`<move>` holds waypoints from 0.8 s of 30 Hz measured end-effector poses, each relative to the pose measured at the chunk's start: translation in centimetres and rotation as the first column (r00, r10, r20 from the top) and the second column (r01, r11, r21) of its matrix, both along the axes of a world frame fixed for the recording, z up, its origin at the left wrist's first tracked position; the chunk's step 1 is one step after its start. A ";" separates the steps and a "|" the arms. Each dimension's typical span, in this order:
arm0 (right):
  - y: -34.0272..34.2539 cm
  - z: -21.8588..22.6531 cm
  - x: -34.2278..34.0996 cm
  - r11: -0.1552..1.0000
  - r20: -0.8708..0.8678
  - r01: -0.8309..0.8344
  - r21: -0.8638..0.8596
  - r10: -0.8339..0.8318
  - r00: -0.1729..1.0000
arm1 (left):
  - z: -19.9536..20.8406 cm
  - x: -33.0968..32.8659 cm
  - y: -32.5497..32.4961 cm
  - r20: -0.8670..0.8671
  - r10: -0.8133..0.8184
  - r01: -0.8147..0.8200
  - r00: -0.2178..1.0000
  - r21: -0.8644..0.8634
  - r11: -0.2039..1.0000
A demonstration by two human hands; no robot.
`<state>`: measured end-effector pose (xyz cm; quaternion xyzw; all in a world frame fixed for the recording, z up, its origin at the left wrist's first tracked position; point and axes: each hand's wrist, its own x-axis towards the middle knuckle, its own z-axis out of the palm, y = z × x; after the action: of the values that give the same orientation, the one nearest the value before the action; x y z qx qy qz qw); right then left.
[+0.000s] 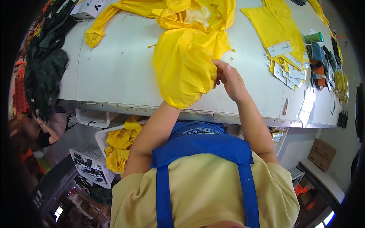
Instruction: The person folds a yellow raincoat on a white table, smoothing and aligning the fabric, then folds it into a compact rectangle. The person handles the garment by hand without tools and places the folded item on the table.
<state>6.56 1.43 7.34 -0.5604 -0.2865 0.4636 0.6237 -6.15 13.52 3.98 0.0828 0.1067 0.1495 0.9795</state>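
Note:
A yellow rain jacket [182, 68] lies on the white table, its hood towards me and a drawcord end sticking out on either side. My left forearm goes up under the hood, so my left hand is covered by the fabric and its fingers are hidden. At the hood's right edge is my right hand [230, 79], fingers curled in against the yellow cloth, apparently pinching it. One yellow sleeve [95, 36] stretches out to the far left. Pale lining [197, 16] shows in the jacket's opening.
Folded yellow garments [279, 26] with white tags [291, 70] lie at the right, near a green roll [314, 37] and a small pointed tool [285, 106]. Dark garments [43, 72] hang over the left end. Below the table edge, a white crate [102, 138] holds yellow cloth. Another person's arm [49, 131] shows at left.

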 end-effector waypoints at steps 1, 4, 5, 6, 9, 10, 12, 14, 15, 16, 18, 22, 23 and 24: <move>0.0 0.1 0.3 0.995 0.071 -0.069 -0.075 0.074 0.995 | 0.8 0.1 0.2 0.012 0.015 -0.015 1.000 0.023 1.000; -0.3 -0.2 1.3 0.974 0.298 -0.041 -0.221 0.108 0.948 | 2.9 0.5 1.2 0.023 0.060 -0.061 0.998 0.079 0.995; -0.8 0.7 1.7 0.992 0.329 0.071 -0.106 -0.033 0.944 | 3.3 0.6 1.7 0.011 0.072 -0.073 0.997 0.095 0.993; -1.1 0.7 0.9 0.940 0.414 0.325 0.102 -0.337 0.846 | 3.6 0.7 1.9 -0.002 0.088 -0.087 0.996 0.103 0.991; -3.8 -3.6 -0.9 0.884 0.837 0.339 0.323 -0.434 0.334 | 4.7 0.9 1.2 -0.153 0.146 -0.132 0.977 0.096 0.987; -2.8 -4.1 -1.9 0.886 0.880 0.336 0.320 -0.410 0.241 | 5.3 1.3 0.7 -0.231 0.158 -0.143 0.960 0.079 0.986; -0.9 -4.9 -2.5 0.865 0.913 0.369 0.339 -0.398 0.094 | 6.0 1.2 0.0 -0.307 0.168 -0.160 0.937 0.051 0.986; 0.1 -5.3 0.6 0.786 0.854 0.460 0.412 -0.510 0.106 | 6.5 1.2 -0.3 -0.298 0.158 -0.157 0.941 0.026 0.987; 0.2 -5.4 2.3 0.737 0.819 0.508 0.446 -0.565 0.102 | 4.9 0.7 -0.5 -0.233 0.164 -0.123 0.959 0.182 0.976; -0.1 -5.3 3.6 0.709 0.703 0.516 0.481 -0.663 0.256 | 1.9 -0.6 -0.8 -0.167 0.169 -0.105 0.971 0.336 0.936; -2.5 -4.1 4.8 0.888 0.882 0.325 0.324 -0.408 0.237 | -0.6 -2.7 -2.7 -0.143 0.122 -0.043 0.982 0.461 0.886; -9.1 -7.2 4.5 0.935 0.928 0.336 0.116 -0.223 0.300 | -4.3 -7.4 -5.8 -0.690 -0.254 0.550 0.678 0.247 0.798; -10.6 -7.5 4.7 0.893 0.863 0.436 0.114 -0.306 0.401 | -6.5 -9.2 -5.8 -0.764 -0.291 0.699 0.576 0.277 0.659; -11.9 -7.6 5.0 0.882 0.841 0.455 0.119 -0.333 0.425 | -6.6 -10.0 -5.4 -0.854 -0.208 0.786 0.476 0.307 0.537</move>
<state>11.60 -10.50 -0.22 -0.8018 -0.3813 -0.0078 0.4601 -16.16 8.16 -2.64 0.5115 0.3951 -0.1903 0.7390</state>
